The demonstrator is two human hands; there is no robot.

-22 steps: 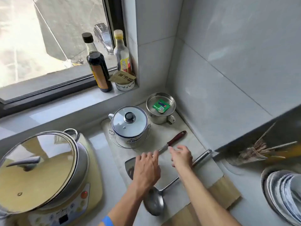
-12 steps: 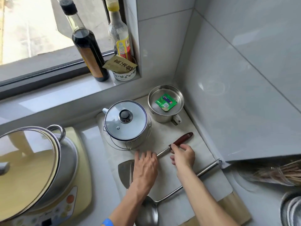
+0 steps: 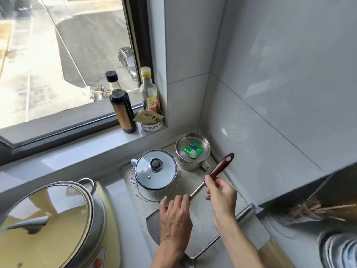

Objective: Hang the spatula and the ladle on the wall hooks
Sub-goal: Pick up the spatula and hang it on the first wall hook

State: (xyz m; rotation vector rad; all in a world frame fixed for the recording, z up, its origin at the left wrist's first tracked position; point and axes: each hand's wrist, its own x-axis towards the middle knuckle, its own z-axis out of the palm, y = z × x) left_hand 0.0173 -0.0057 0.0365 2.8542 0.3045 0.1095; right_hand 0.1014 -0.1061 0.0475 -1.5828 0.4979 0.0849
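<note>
The spatula (image 3: 220,169) has a steel blade and a dark red handle. Its handle end is raised off the counter and points up to the right. My right hand (image 3: 220,192) pinches the lower part of that handle. My left hand (image 3: 174,219) rests over the shaft and blade, and the blade's edge shows to its left. The steel ladle (image 3: 241,213) lies on the white cloth below my right arm; only its long handle shows, and its bowl is cut off at the bottom edge. No wall hooks are in view.
A lidded white pot (image 3: 156,175) and a steel mug (image 3: 193,151) with a green packet stand behind the spatula. An electric cooker with a glass lid (image 3: 44,219) fills the left. Bottles (image 3: 121,105) stand on the sill. Tiled walls (image 3: 280,93) close the corner.
My right hand closed on the spatula's handle and lifted that end off the cloth. My left hand stayed on the blade end. The camera tilted up and shows more window and wall.
</note>
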